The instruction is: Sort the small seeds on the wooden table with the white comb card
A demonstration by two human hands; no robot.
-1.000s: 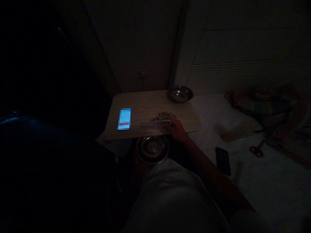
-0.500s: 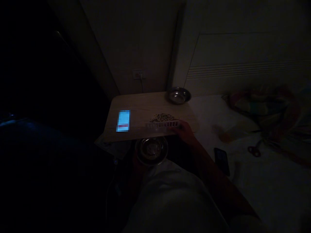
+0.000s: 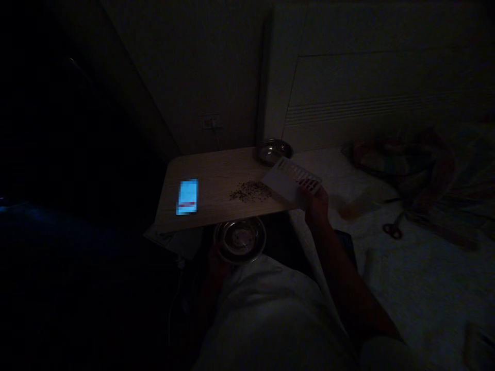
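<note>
My right hand (image 3: pixel 317 207) grips a flat white plastic piece with a row of slots (image 3: pixel 285 184) by its slotted edge. It is tilted over the right part of the wooden tabletop (image 3: pixel 220 170), beside a loose heap of small dark and pale bits, like seeds or grain (image 3: pixel 247 191). In dim light my left hand (image 3: pixel 219 262) holds the left rim of a shiny metal bowl (image 3: pixel 259 247) below the table's near edge. A few small specks seem to lie in this bowl. Most of the left hand's fingers are hidden under it.
Another metal bowl (image 3: pixel 264 155) stands at the table's back right corner. A lit phone (image 3: pixel 187 197) lies on the left. To the right, red-handled scissors (image 3: pixel 393 230), a dark phone (image 3: pixel 345 242) and crumpled striped cloth (image 3: pixel 410 165) rest on a white sheet. A wall socket (image 3: pixel 211 121) is behind.
My right hand has moved right and up from the table's near edge, turning the slotted piece so its flat face shows. The left hand and its bowl stay nearly still. The view has shifted slightly.
</note>
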